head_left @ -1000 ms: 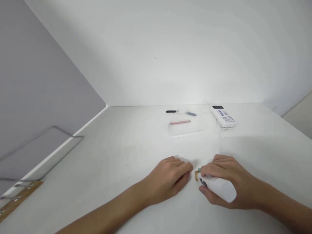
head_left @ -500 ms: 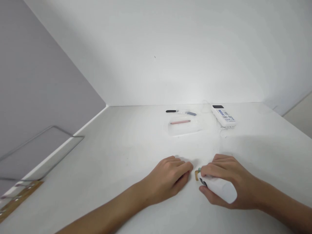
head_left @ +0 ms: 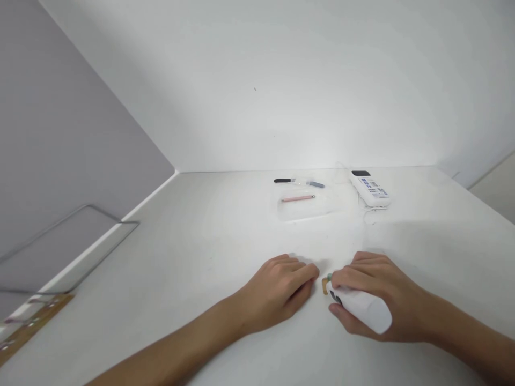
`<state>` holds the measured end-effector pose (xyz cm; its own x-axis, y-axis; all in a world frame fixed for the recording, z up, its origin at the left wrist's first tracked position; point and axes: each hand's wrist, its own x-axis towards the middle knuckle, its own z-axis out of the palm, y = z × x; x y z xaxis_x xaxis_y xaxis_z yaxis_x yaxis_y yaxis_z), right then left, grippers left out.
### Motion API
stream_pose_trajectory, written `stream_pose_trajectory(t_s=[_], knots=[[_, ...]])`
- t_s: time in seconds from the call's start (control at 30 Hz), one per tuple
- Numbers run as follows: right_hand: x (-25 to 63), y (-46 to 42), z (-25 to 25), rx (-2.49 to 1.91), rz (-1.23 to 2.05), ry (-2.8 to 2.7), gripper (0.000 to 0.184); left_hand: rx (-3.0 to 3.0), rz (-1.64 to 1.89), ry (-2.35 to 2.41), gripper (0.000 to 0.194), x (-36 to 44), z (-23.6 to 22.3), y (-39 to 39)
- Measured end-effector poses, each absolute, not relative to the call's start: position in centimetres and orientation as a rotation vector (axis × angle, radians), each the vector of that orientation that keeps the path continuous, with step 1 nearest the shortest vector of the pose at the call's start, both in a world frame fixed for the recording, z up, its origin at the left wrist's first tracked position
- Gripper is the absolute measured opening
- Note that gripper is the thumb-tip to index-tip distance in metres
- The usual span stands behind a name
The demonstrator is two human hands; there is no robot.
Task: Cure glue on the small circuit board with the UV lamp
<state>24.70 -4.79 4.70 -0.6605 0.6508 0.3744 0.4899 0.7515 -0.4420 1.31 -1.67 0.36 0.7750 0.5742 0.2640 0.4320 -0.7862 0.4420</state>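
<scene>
My right hand (head_left: 378,300) is wrapped round a smooth white handheld object (head_left: 368,310) with a rounded end and dark marks on its side. Its kind is unclear. At its left tip a tan piece (head_left: 325,286) and a bit of green show, close to the table top. My left hand (head_left: 284,287) rests on the white table (head_left: 201,257) just left of that tip, fingers curled and pressed together. Whatever lies under or in those fingers is hidden. A small gap separates the left fingertips from the tan piece.
Toward the back lie a slim pink stick-like tool (head_left: 298,198) on clear plastic, a black-handled tool (head_left: 284,180) and a small grey-blue piece (head_left: 315,184). Right of them is a white labelled device (head_left: 370,191) with a thin cord. A wooden strip (head_left: 38,327) and wire frame (head_left: 108,249) stand at left.
The view has shifted very slightly. Both hands and the white object keep almost the same place and grip.
</scene>
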Motion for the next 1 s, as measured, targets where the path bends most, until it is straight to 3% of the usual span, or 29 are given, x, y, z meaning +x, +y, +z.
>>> stream_pose_trajectory(t_s=[1.0], knots=[[24.73,-4.98,4.87,-0.906,0.439,-2.446,0.011,2.612,0.548,0.763,0.020,1.28,0.19,-1.65]])
